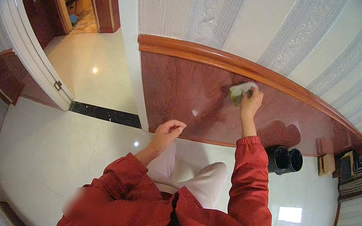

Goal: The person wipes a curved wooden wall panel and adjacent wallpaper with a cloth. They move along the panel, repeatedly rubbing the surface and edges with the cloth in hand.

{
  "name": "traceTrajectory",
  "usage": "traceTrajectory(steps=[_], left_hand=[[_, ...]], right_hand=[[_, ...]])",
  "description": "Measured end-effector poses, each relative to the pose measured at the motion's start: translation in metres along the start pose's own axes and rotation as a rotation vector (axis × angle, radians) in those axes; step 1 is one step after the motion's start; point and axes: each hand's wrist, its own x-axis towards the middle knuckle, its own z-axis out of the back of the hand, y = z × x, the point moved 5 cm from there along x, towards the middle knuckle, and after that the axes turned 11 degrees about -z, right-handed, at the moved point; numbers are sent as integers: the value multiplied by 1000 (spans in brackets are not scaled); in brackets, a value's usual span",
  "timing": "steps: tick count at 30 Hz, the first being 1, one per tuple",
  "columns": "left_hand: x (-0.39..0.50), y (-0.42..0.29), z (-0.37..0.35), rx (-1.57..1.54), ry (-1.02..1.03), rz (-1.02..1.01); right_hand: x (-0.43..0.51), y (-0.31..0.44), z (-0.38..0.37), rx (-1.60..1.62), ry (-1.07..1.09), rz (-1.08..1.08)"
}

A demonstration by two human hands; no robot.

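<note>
My right hand [252,104] grips a folded white and green cloth [241,89] against the dark red wood wall panel [177,91], just below the glossy wooden rail [211,54]. Part of the cloth is hidden by my fingers, and it looks slightly blurred. Lower and to the left, my left hand [167,135] is held in front of the panel's bottom edge. Its fingers are curled in towards the thumb, and no object shows in them. Whether it touches the panel cannot be told.
A pair of black boots [282,160] stands against the panel's foot on the right, with brown boxes [326,165] farther along. To the left, a white door frame [136,81] borders an open doorway with a black stone threshold [106,114]. Pale glossy tiles [54,149] cover the floor.
</note>
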Motion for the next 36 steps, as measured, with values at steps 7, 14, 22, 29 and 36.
traceTrajectory(steps=[7,14,22,29,36], left_hand=[[5,20,-36,169,-39,-164],[-15,56,-47,24,98,92],[-24,84,-53,-224,46,336],[-19,93,-57,-491,-5,495],[24,17,-26,-794,-85,333]], right_hand=[[-120,-4,0,230,377,-120],[-217,36,17,446,589,-187],[-225,17,39,519,621,-331],[-217,3,59,363,411,-261],[-252,-52,63,504,424,-666]])
